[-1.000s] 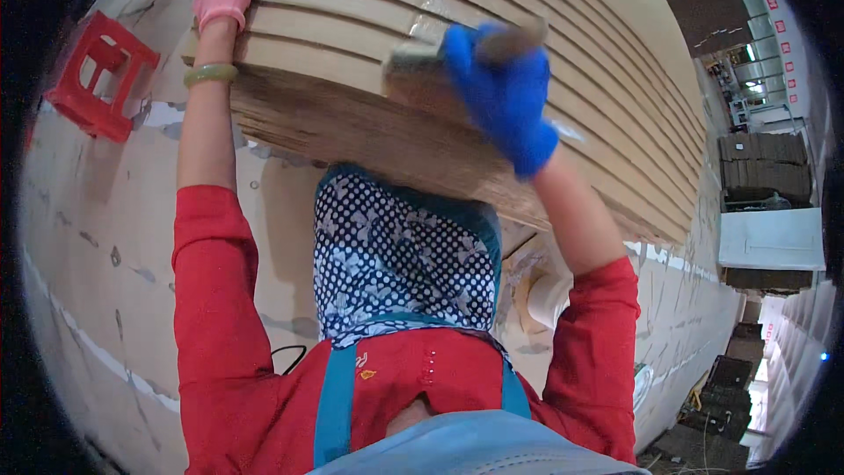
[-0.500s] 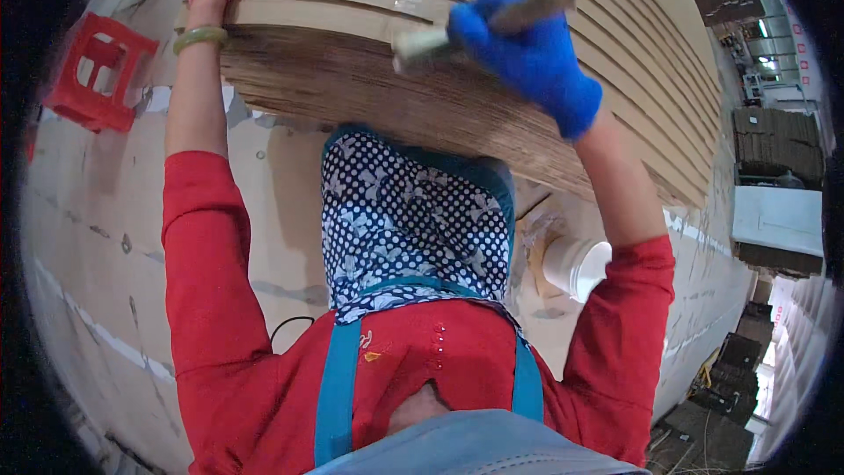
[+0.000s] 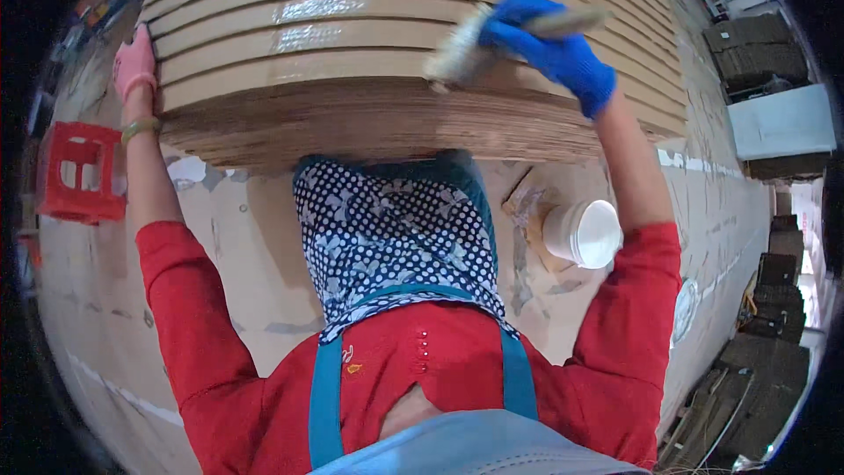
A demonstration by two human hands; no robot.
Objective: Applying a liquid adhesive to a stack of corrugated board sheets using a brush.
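A thick stack of brown cardboard sheets (image 3: 378, 119) lies before me, its layers stepped back in long parallel strips. My left hand (image 3: 136, 66), in a pink glove, rests against the left side of the stack near its front corner, fingers stretched out. In a blue glove, my right hand (image 3: 554, 48) is closed round the wooden handle of a wide brush (image 3: 463, 51). The brush's pale bristles, smeared by motion, are over the near strips, right of the middle. Glossy wet patches (image 3: 321, 9) shine on several strips to the left of the brush.
A white bucket (image 3: 563, 233) stands on the floor at my right, beside a piece of brown cardboard. On the left is a red plastic stool (image 3: 83, 171). Further stacks of dark cardboard (image 3: 756, 53) and a pale box (image 3: 781, 123) stand at the far right.
The view has shifted, bringing more of the stack's left side into sight. My brush has moved right relative to the wet patches. My left hand stays by the stack's left corner.
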